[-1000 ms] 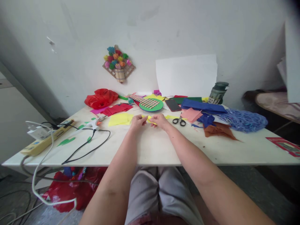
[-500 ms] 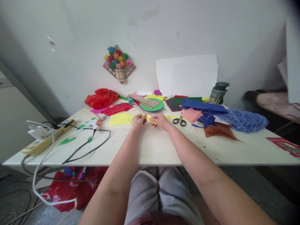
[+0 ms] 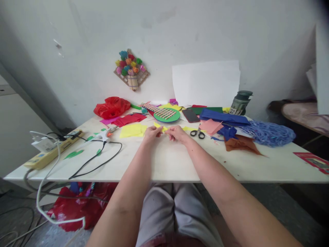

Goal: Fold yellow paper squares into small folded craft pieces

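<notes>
Both my hands meet over the middle of the white table (image 3: 164, 164). My left hand (image 3: 152, 134) and my right hand (image 3: 177, 133) pinch a small yellow paper piece (image 3: 161, 127) between their fingertips, just above the tabletop. A stack of yellow paper sheets (image 3: 132, 130) lies just left of my left hand. Black-handled scissors (image 3: 197, 133) lie right of my right hand. Beyond my hands sits a green round disc with woven strips (image 3: 166, 114).
A glue gun (image 3: 106, 133) with a black cord and a power strip (image 3: 51, 150) lie at the left. Red paper (image 3: 128, 119), a red bag (image 3: 111, 107), a phone (image 3: 190, 115), blue, pink and brown paper, blue shreds (image 3: 267, 132) and a dark jar (image 3: 240, 102) crowd the back and right.
My fingers have shifted on the yellow paper piece, lifting its left tip slightly. The hands stay in the same place on the table.
</notes>
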The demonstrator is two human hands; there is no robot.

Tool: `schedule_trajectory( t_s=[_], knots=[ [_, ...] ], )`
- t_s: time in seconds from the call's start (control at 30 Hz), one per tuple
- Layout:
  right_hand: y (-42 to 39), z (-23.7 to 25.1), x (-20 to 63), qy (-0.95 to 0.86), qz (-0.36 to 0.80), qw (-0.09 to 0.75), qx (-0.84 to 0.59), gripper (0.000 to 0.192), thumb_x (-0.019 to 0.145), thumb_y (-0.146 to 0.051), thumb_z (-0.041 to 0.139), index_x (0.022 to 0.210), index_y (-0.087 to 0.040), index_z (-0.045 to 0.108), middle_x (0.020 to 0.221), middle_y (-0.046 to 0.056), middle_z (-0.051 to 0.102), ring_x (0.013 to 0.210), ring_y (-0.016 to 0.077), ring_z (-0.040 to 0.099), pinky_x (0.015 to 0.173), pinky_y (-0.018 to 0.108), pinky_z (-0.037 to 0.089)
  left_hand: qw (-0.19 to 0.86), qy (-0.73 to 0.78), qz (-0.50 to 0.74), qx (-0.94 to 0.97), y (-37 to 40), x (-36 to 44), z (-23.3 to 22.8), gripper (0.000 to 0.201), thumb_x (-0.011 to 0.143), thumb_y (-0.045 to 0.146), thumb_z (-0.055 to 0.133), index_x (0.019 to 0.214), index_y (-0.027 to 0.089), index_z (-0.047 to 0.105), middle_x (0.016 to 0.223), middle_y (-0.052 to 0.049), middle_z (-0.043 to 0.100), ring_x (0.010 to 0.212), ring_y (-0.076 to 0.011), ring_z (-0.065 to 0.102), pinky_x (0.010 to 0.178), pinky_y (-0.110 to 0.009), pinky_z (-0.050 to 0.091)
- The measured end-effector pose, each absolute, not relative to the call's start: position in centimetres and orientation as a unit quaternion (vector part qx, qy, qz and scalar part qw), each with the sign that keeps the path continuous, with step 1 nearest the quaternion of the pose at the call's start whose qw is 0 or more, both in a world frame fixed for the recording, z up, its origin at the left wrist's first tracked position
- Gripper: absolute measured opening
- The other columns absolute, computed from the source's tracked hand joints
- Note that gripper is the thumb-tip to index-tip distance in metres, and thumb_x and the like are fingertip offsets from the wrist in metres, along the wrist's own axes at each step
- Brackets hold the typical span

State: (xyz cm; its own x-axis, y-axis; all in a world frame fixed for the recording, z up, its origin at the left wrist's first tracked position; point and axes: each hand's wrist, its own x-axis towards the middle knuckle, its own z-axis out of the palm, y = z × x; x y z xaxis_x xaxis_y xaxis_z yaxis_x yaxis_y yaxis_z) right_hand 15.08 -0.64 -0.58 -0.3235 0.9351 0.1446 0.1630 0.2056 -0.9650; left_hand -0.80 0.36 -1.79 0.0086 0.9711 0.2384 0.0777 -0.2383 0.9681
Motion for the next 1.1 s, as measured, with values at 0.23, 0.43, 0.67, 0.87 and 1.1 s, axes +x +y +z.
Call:
schedule_trajectory(
  t_s=[0.23, 0.43, 0.67, 0.87, 1.1],
  knots=[
    [-0.2, -1.5, 14.3, -0.661, 0.482, 0.4, -0.414, 0.016, 0.067, -0.024, 0.055, 0.056, -0.014, 0.051, 0.035, -0.004, 0.05, 0.025, 0.0049, 0.036, 0.028, 0.016, 0.026, 0.337, 0.528, 0.517, 0.584, 0.5, -0.6, -1.9, 0.035, 0.055, 0.047, 0.062, 0.05, 0.014, 0.05, 0.042, 0.0, 0.051, 0.038, -0.0079, 0.043, 0.041, -0.021, 0.031],
    [-0.6, -1.2, 14.1, -0.66, 0.498, 0.409, -0.386, 0.017, 0.067, -0.026, 0.056, 0.057, -0.014, 0.05, 0.037, -0.004, 0.052, 0.026, 0.0052, 0.039, 0.03, 0.016, 0.03, 0.414, 0.45, 0.572, 0.547, 0.4, -0.8, -1.7, 0.035, 0.059, 0.045, 0.06, 0.051, 0.015, 0.045, 0.044, 0.001, 0.05, 0.039, -0.0072, 0.044, 0.043, -0.02, 0.035],
    [-1.6, -1.0, 12.6, -0.656, 0.518, 0.38, -0.397, 0.02, 0.073, -0.025, 0.053, 0.058, -0.015, 0.046, 0.038, -0.004, 0.053, 0.028, 0.0054, 0.042, 0.03, 0.015, 0.031, 0.355, 0.464, 0.615, 0.529, 1.3, -1.3, -2.1, 0.031, 0.062, 0.041, 0.057, 0.052, 0.017, 0.042, 0.038, 0.005, 0.043, 0.034, -0.0056, 0.037, 0.038, -0.019, 0.03],
    [-0.9, -0.7, 12.5, -0.624, 0.502, 0.417, -0.43, 0.017, 0.075, -0.026, 0.05, 0.061, -0.015, 0.051, 0.045, -0.001, 0.056, 0.033, 0.006, 0.047, 0.034, 0.015, 0.035, 0.292, 0.521, 0.643, 0.48, 1.6, -1.8, -1.9, 0.028, 0.063, 0.04, 0.054, 0.052, 0.018, 0.042, 0.036, 0.005, 0.043, 0.032, -0.007, 0.039, 0.036, -0.019, 0.029],
    [1.2, 0.6, 17.5, -0.516, 0.327, 0.62, -0.492, 0.023, 0.075, -0.035, 0.046, 0.075, -0.014, 0.056, 0.057, 0.001, 0.061, 0.041, 0.0072, 0.051, 0.04, 0.017, 0.038, 0.323, 0.513, 0.677, 0.418, 1.4, -2.4, -1.5, 0.027, 0.062, 0.04, 0.055, 0.056, 0.017, 0.044, 0.039, 0.004, 0.048, 0.032, -0.0059, 0.039, 0.035, -0.018, 0.032]
  ],
)
